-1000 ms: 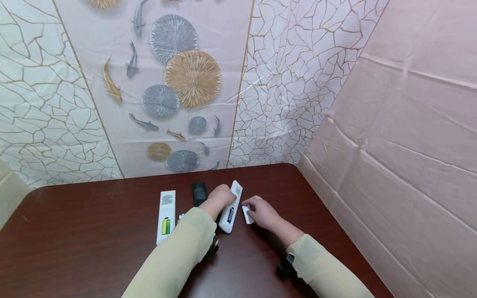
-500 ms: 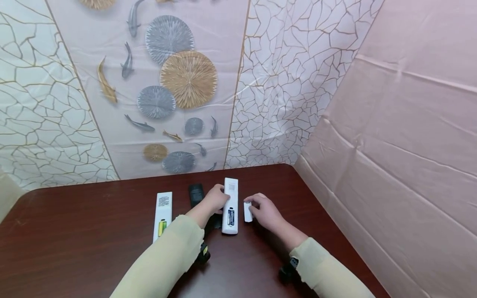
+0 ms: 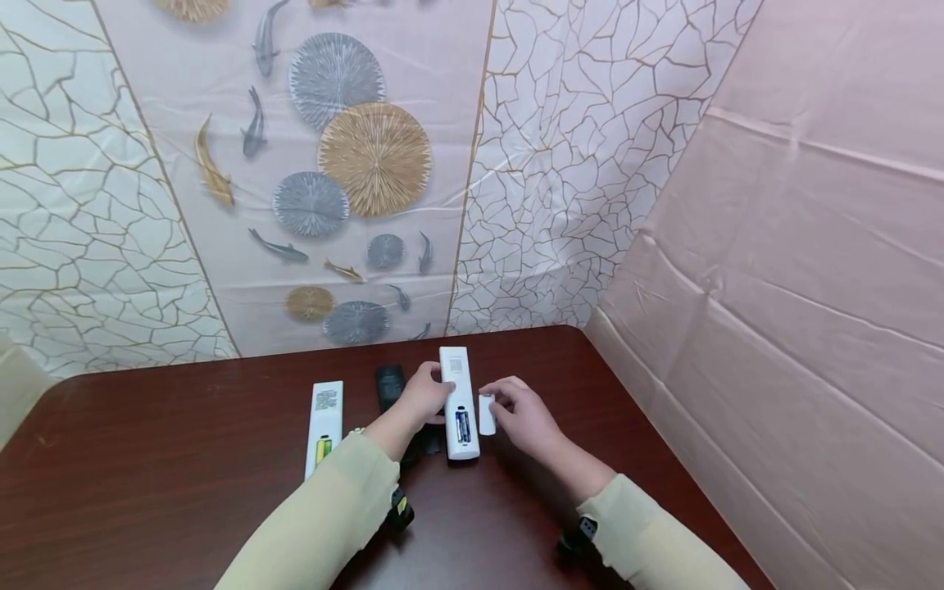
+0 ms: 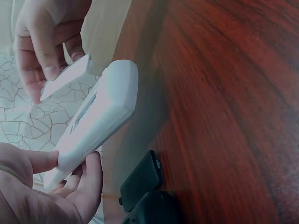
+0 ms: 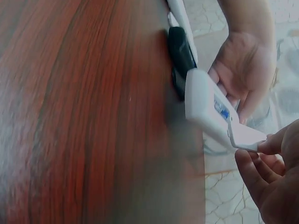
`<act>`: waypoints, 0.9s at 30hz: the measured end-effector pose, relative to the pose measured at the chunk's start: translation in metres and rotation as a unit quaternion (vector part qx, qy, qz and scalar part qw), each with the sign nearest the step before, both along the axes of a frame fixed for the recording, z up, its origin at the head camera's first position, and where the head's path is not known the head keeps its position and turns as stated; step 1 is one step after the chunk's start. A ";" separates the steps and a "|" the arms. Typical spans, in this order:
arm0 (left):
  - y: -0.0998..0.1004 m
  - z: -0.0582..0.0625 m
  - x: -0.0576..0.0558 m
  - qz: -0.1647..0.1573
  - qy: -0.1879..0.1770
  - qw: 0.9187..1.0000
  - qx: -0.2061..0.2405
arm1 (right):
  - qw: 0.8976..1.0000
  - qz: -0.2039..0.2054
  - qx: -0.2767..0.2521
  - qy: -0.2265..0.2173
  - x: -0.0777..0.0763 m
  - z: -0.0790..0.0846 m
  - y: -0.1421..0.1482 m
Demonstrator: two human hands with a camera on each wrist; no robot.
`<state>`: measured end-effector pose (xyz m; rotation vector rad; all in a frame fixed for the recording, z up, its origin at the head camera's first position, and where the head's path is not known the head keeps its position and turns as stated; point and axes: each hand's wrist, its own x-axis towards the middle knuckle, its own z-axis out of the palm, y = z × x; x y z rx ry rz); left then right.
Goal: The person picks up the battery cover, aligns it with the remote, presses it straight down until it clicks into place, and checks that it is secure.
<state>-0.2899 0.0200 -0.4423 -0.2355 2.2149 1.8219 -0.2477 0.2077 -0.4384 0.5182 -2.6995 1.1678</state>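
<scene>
Left hand (image 3: 424,397) grips the remote (image 3: 461,395); right hand (image 3: 527,415) pinches its cover (image 3: 487,415).
Head view: the remote is over the table (image 3: 184,459), bay uncovered with two batteries (image 3: 462,427) inside, the cover just beside it at 4 o'clock; at 9 o'clock are the black remote (image 3: 390,385), near, and a second white remote (image 3: 323,419), farther out, both partly hidden by the left arm. Left wrist view: the remote tilts, left thumb on one side and fingers on the other; the cover stands apart at 11 o'clock from it, while a black lid (image 4: 141,179) lies toward 5 o'clock beside the black remote. Right wrist view: the right thumb and fingers hold the cover's edge at 4 o'clock from the remote; whether cover and remote touch, I cannot tell here.
</scene>
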 end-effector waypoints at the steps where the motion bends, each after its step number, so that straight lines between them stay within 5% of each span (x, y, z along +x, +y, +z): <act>1: -0.001 0.000 0.001 0.003 0.000 1.000 0.002 | 1.000 0.004 0.000 0.002 0.001 0.001 -0.002; 17: -0.009 0.001 0.007 0.025 -0.019 0.999 0.036 | 0.999 0.035 0.009 0.006 0.010 -0.005 -0.026; 27: -0.012 0.004 0.013 0.010 -0.005 0.998 0.058 | 0.999 0.046 0.026 -0.004 0.011 -0.006 -0.029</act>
